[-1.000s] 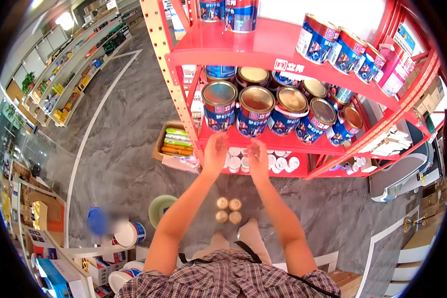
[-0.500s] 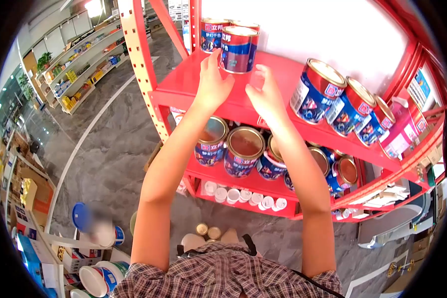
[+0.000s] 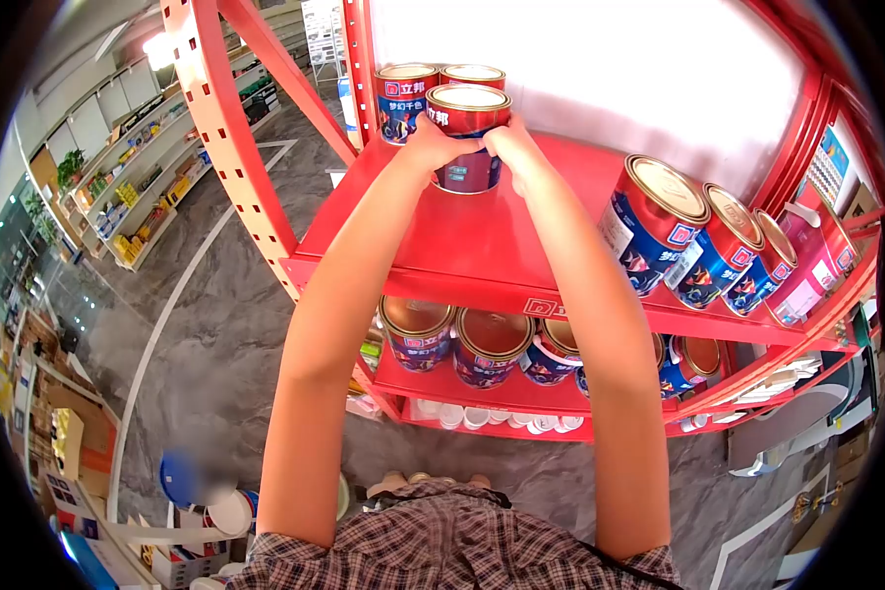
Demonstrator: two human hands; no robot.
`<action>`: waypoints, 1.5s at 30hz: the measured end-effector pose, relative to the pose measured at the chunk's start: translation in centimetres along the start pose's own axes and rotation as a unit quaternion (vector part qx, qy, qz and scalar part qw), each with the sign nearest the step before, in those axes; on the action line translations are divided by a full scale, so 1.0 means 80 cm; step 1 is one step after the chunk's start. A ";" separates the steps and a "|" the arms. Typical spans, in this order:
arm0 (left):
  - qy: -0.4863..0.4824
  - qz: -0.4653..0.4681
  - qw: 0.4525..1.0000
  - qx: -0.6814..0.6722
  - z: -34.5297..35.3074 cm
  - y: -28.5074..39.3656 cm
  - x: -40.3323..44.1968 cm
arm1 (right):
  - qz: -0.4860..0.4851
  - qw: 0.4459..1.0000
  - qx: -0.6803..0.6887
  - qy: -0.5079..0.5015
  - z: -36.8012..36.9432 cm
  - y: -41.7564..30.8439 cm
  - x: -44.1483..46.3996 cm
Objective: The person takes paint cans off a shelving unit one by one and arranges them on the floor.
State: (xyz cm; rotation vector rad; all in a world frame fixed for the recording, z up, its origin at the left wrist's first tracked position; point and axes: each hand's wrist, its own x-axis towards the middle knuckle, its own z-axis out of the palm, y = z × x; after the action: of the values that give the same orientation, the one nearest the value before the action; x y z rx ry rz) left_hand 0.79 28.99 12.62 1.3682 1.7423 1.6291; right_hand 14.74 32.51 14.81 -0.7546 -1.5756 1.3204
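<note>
The left hand and right hand, spread apart half a second ago, have closed in on the front can.
Nearest, paint cans line the lower shelf, partly hidden by the arms. Above them, three cans in a row and a pink container stand along the right end of the upper shelf. Farther in, the front can is upright toward the surface's rear left corner; two more cans stand close behind it, in the way of the back edge. Both arms reach nearly straight over the front edge. The left fingers curve round the can's left side, thumb across its front; the right hand wraps the right side. Both are drawn in to the can's width, holding it; the fingertips behind are hidden.
</note>
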 end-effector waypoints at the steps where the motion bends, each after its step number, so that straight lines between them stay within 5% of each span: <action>1: 0.004 -0.003 1.000 0.025 0.001 -0.004 0.004 | -0.029 0.998 -0.015 -0.054 -0.002 0.003 -0.001; 6: 0.027 0.018 0.998 0.055 0.003 0.019 -0.029 | -0.020 0.999 0.031 0.007 0.000 0.009 -0.009; 9: 0.017 0.082 0.996 -0.019 0.004 0.013 -0.057 | -0.036 0.994 0.083 -0.068 -0.012 0.004 -0.025; 13: 0.054 0.162 0.985 -0.033 0.008 0.046 -0.118 | -0.106 0.990 0.096 -0.004 -0.015 -0.020 -0.087; 17: 0.110 0.168 0.979 0.042 0.006 0.089 -0.188 | -0.111 0.983 0.130 -0.067 -0.032 -0.046 -0.147; 19: 0.115 0.195 0.974 -0.029 0.013 0.092 -0.212 | -0.126 0.984 0.093 -0.082 -0.038 -0.059 -0.169; 27: 0.188 0.153 0.967 0.078 0.019 0.116 -0.347 | -0.170 0.967 0.102 -0.163 -0.066 -0.070 -0.288; 32: 0.152 0.168 0.964 0.138 0.002 0.098 -0.441 | -0.104 0.977 0.110 -0.150 -0.056 -0.044 -0.382; 45: 0.028 -0.057 0.992 0.106 -0.002 -0.061 -0.710 | 0.098 0.985 0.122 -0.066 -0.016 0.154 -0.648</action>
State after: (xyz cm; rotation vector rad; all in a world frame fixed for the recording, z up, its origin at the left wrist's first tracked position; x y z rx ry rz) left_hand 24.28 -17.68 -10.27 1.2966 2.0368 1.4691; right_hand 35.03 -9.83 -10.48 -0.6937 -1.4344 1.7037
